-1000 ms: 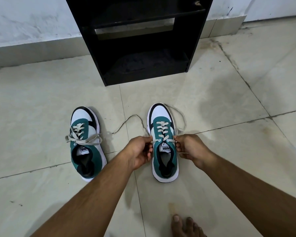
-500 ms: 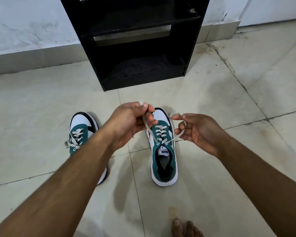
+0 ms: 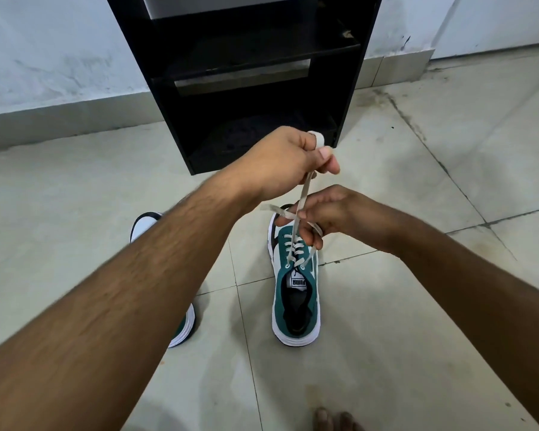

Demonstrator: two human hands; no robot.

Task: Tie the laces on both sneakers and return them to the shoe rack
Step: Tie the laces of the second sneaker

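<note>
Soft, limp flat beige laces [image 3: 302, 194] of green-and-white sneaker [image 3: 296, 293], pinched in left hand [image 3: 287, 163] and right hand [image 3: 330, 213]; probably best gripped near the crossing.

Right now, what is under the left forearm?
The teal-and-white left sneaker lies on the tiled floor beneath the forearm; only its white toe and heel sole show. Its laces and opening are covered, so their state cannot be seen.

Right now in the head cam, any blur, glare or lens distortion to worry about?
Head view: soft, even light with a faint sheen on the floor tiles, no harsh glare; wide-angle stretch makes the left forearm loom and hide most of the left sneaker; slight motion softness on the left hand; right sneaker and shoe rack are sharp.
</note>
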